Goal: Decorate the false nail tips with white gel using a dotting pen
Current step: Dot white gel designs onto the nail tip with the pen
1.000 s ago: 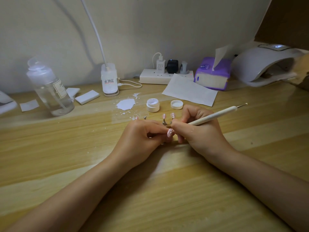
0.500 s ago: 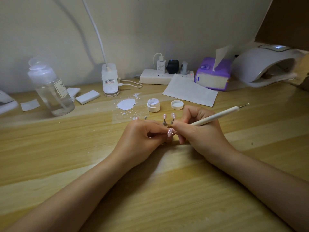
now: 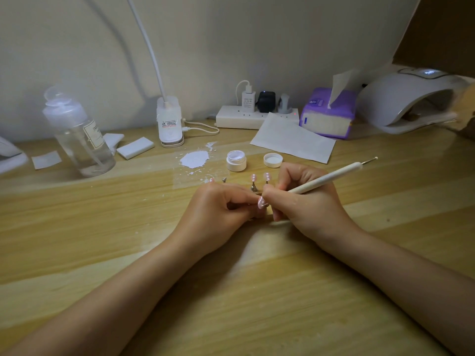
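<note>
Hands meet above the table [image 3: 128, 227]. We pinch a pink nail tip [image 3: 261, 203] in the left hand [image 3: 218, 211]; our right hand [image 3: 305, 201] grip pinches the dotting pen [image 3: 331, 177], its lower end at that tip. Open gel jar [image 3: 236, 160] stands just behind, near two dotted tips [image 3: 261, 178].

A home nail-art corner against a plain wall. The wooden surface [image 3: 77, 227] carries a curing lamp [image 3: 411, 98], gel pot [image 3: 236, 161], tissue pack [image 3: 327, 116] and a loaded power strip [image 3: 246, 118].
</note>
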A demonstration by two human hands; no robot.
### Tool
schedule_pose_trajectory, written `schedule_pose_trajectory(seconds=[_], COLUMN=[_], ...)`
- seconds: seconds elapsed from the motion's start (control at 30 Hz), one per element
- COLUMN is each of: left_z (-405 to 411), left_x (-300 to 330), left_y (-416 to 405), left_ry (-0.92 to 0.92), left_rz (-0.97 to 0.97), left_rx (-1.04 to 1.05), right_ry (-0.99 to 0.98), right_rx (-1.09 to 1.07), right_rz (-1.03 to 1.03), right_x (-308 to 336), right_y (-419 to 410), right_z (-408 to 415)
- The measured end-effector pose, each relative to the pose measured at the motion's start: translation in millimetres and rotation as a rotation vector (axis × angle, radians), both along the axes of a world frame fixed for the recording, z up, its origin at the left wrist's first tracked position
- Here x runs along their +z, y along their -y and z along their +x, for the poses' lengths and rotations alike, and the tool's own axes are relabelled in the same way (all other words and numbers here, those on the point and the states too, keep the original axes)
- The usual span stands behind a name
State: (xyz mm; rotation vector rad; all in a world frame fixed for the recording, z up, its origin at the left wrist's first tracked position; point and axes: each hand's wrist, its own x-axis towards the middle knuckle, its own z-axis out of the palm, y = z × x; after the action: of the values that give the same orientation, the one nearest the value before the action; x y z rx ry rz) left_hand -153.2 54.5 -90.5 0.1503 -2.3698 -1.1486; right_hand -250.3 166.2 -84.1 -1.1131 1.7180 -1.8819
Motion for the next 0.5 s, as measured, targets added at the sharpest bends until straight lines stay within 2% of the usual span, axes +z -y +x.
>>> schedule_pose_trajectory(seconds=[0.5], left_z=[-1.0], left_x=[-0.3], left_y=[-0.5], left_ry=[-0.016], left_rz=[-0.012], left_rx=[0.007], right_ry=[-0.004], right_rx=[-0.013], right_rz=[-0.011], right_x=[-0.9], right_y=[0.4], right_z=[-0.2])
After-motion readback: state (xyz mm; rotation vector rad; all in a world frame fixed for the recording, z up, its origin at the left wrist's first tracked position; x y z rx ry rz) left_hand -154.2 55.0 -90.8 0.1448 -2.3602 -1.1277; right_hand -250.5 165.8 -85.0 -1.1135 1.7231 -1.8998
